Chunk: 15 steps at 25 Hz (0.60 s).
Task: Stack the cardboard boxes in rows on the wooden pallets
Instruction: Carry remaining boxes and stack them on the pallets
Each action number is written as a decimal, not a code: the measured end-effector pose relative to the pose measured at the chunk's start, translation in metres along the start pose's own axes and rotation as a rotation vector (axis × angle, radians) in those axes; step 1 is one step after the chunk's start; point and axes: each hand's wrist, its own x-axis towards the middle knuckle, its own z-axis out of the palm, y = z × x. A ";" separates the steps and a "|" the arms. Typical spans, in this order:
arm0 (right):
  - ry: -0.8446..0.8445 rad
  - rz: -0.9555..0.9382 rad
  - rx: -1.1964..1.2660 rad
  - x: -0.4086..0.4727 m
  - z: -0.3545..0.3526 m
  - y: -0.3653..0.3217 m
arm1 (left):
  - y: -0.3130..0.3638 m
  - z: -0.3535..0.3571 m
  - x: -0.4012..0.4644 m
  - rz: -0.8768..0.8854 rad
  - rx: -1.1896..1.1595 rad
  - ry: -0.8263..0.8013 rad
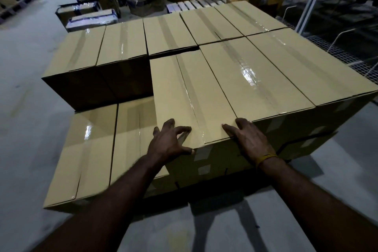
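Box (194, 96) on upper row, near edge under splayed fingers (184, 129) of both hands, gripping nothing

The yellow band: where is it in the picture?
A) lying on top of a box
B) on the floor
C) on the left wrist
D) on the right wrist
D: the yellow band circles the wrist just behind the right hand, which rests on the near edge of a box; the left hand's wrist is bare.
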 end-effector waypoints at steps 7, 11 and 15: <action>0.027 -0.027 0.046 0.022 0.003 0.012 | -0.004 -0.009 0.019 0.011 0.018 0.011; 0.060 -0.004 0.076 0.027 0.001 0.013 | -0.007 -0.010 0.028 0.007 0.008 0.011; 0.093 -0.018 0.067 0.031 -0.005 0.014 | -0.007 -0.011 0.034 0.008 0.009 0.013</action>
